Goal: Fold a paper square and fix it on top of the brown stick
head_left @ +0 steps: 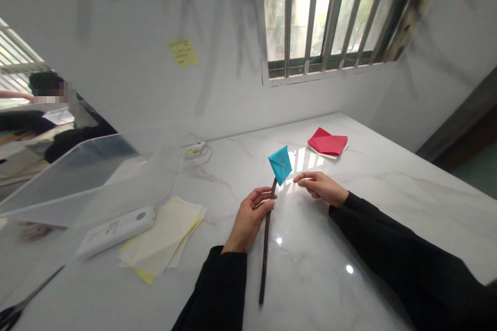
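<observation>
A blue folded-paper pinwheel (279, 165) sits at the top of a dark, thin stick (265, 253), with a small pin head at its middle. My left hand (250, 217) is closed round the upper part of this stick, just below the paper. The stick's lower end points toward me over the tabletop. To the right of the pinwheel, my right hand (320, 187) is apart from it and holds nothing. Its index finger stretches toward the blue paper while the other fingers are loosely bent.
Red paper sheets (330, 144) lie on the white marbled table (407, 207). At left are cream and yellow papers (165, 240), a white box-shaped device (116, 230), scissors (29, 297) and a clear panel (85, 176). A cable (199, 149) lies by the wall; another person (77, 124) is beyond.
</observation>
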`<state>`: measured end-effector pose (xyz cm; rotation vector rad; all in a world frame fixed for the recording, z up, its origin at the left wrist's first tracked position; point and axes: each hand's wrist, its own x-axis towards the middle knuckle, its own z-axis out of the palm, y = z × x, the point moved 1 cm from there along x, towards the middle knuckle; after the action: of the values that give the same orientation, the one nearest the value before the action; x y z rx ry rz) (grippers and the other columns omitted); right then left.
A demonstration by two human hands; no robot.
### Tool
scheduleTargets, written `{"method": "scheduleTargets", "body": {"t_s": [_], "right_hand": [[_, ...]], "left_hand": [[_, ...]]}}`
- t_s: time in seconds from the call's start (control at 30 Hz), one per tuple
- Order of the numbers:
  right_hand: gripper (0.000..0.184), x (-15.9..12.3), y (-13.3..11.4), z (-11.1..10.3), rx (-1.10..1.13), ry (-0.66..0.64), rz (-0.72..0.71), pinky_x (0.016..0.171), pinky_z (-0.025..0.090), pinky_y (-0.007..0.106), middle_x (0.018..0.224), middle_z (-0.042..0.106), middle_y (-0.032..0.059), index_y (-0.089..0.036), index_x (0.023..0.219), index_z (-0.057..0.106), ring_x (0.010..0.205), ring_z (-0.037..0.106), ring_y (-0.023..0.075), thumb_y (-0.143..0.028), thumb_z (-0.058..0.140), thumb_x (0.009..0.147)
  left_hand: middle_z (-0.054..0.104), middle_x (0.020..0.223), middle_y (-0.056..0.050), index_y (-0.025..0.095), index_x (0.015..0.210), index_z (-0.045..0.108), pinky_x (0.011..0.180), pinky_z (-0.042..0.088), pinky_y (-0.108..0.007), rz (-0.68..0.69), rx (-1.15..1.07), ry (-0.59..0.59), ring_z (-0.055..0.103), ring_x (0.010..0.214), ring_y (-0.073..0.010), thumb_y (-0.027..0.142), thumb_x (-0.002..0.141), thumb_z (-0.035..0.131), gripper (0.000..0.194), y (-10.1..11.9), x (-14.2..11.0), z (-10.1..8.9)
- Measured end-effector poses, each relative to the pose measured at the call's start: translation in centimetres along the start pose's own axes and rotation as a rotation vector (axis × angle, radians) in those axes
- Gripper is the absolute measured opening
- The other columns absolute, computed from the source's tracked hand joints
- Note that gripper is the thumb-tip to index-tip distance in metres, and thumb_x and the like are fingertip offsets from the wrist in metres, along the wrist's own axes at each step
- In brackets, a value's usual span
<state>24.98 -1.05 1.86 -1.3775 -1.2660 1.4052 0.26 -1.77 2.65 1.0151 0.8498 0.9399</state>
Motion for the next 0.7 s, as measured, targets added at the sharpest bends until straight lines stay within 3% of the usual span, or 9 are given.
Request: {"method": "scheduleTargets", "body": {"t_s": [0.1,0.17,0.23,0.3,0.37,0.4,0.53,0.63,0.7], "right_hand": [[0.07,0.1,-0.2,-0.8,-0.085,0.224,-0.084,0.05,0.021,0.025,0.058,0.036,-0.0115,-0.012,0.142,0.052,0.051,0.027,0.0091,-0.037,0.067,0.078],[0.077,0.1,-0.2,-1.1,-0.153,0.282,-0.176,0.054,0.027,0.025,0.059,0.04,-0.011,-0.012,0.15,0.045,0.054,0.033,0.0103,-0.032,0.063,0.078],[0.061,0.2,-0.1,-1.1,-0.261,0.184,-0.234,0.058,0.03,0.025,0.059,0.043,-0.0091,-0.013,0.136,0.06,0.056,0.036,0.0105,-0.028,0.059,0.076],[0.035,0.3,0.2,-0.8,-0.392,-0.005,-0.211,0.057,0.028,0.026,0.056,0.043,-0.0067,-0.013,0.1,0.074,0.055,0.035,0.0101,-0.025,0.054,0.074],[0.024,0.5,0.5,-0.6,-0.471,-0.12,-0.153,0.054,0.024,0.027,0.053,0.041,-0.0053,-0.014,0.075,0.071,0.052,0.032,0.0099,-0.026,0.05,0.073],[0.024,0.6,0.7,-0.6,-0.485,-0.111,-0.14,0.053,0.022,0.027,0.052,0.04,-0.0051,-0.015,0.071,0.07,0.052,0.032,0.01,-0.026,0.049,0.074],[0.035,0.7,0.9,-0.8,-0.456,0.141,-0.179,0.054,0.025,0.026,0.053,0.04,-0.0077,-0.014,0.099,0.072,0.052,0.034,0.0113,-0.025,0.051,0.072],[0.061,0.4,0.5,-1.0,-0.438,0.302,-0.236,0.058,0.031,0.026,0.054,0.041,-0.0099,-0.013,0.134,0.059,0.053,0.039,0.0131,-0.023,0.053,0.074],[0.069,0.0,0.1,-1.1,-0.464,0.383,-0.301,0.06,0.034,0.026,0.056,0.042,-0.0099,-0.012,0.146,0.051,0.054,0.041,0.0138,-0.022,0.053,0.077]], "left_hand": [[0.075,0.11,-0.01,0.018,0.112,0.07,0.083,0.047,-0.026,-0.002,0.011,-0.001,0.064,0.09,-0.0149,0.028,0.073,0.087,0.043,0.1,-0.1,0.1],[0.075,0.11,-0.01,0.018,0.111,0.07,0.083,0.047,-0.026,-0.003,0.023,-0.01,0.064,0.091,-0.0153,0.028,0.073,0.087,0.042,0.1,-0.1,0.1],[0.075,0.11,-0.01,0.017,0.11,0.071,0.082,0.046,-0.026,-0.003,0.037,-0.017,0.064,0.092,-0.0157,0.028,0.073,0.087,0.042,0.1,-0.1,0.1],[0.075,0.108,-0.01,0.017,0.111,0.071,0.081,0.046,-0.026,0.0,0.047,-0.015,0.064,0.091,-0.0158,0.028,0.073,0.087,0.043,0.1,-0.1,0.1],[0.075,0.107,-0.01,0.017,0.112,0.071,0.081,0.046,-0.026,0.002,0.046,-0.013,0.064,0.09,-0.0156,0.028,0.073,0.087,0.044,0.1,-0.1,0.1],[0.075,0.108,-0.01,0.017,0.112,0.071,0.081,0.046,-0.026,0.003,0.043,-0.013,0.064,0.09,-0.0155,0.028,0.073,0.087,0.044,0.1,-0.1,0.0],[0.075,0.109,-0.01,0.018,0.111,0.072,0.082,0.046,-0.027,0.005,0.043,-0.017,0.063,0.089,-0.0154,0.029,0.073,0.087,0.042,0.1,-0.1,0.1],[0.075,0.108,-0.009,0.019,0.11,0.072,0.083,0.046,-0.027,0.001,0.043,-0.019,0.063,0.089,-0.0154,0.029,0.074,0.086,0.04,0.1,-0.1,0.1],[0.076,0.107,-0.009,0.019,0.11,0.073,0.084,0.046,-0.028,-0.002,0.05,-0.027,0.064,0.091,-0.0161,0.028,0.074,0.086,0.039,0.1,-0.1,0.1]]}}
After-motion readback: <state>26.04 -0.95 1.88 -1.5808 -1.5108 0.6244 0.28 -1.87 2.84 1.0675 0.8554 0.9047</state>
